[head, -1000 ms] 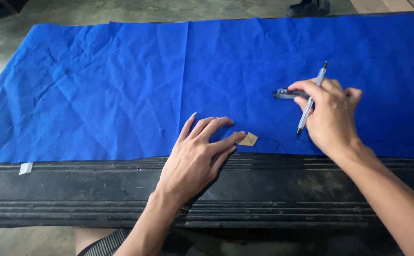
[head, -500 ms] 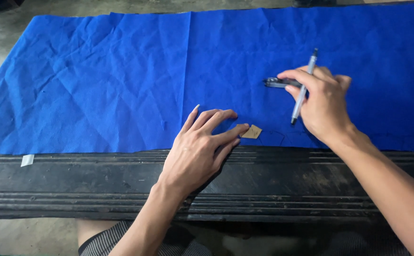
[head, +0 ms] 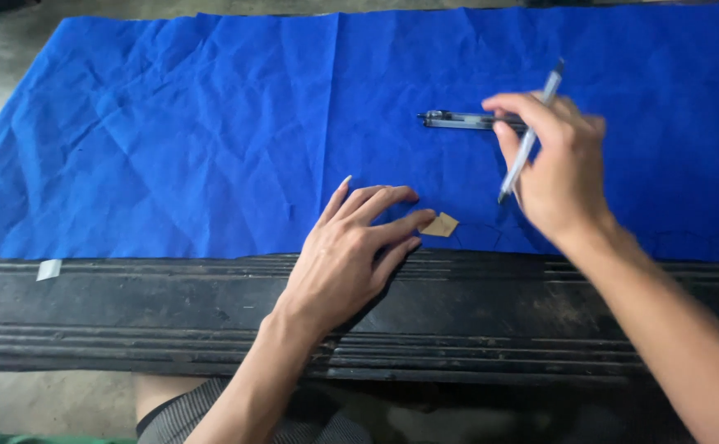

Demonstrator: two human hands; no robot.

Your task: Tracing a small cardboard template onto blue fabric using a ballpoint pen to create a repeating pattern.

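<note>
A large blue cloth [head: 211, 140] lies spread over a dark ridged bench. My left hand [head: 351, 255] rests flat on the cloth's near edge, fingers spread, its fingertips touching a small tan cardboard piece [head: 441, 224]. My right hand [head: 553, 168] hovers over the cloth and grips a pen [head: 531, 136] with the tip pointing down. The same hand's fingers reach a second dark pen-like tool [head: 458, 120] lying on the cloth. Faint drawn curves show on the cloth near the cardboard piece.
The black ridged bench edge [head: 129, 312] runs across the front. A small white tape scrap [head: 48, 269] sticks on it at the left. Concrete floor shows beyond the cloth at the top left.
My right hand with the pen has lifted slightly up and away from the cloth's near edge. The left hand has stayed on the cardboard piece.
</note>
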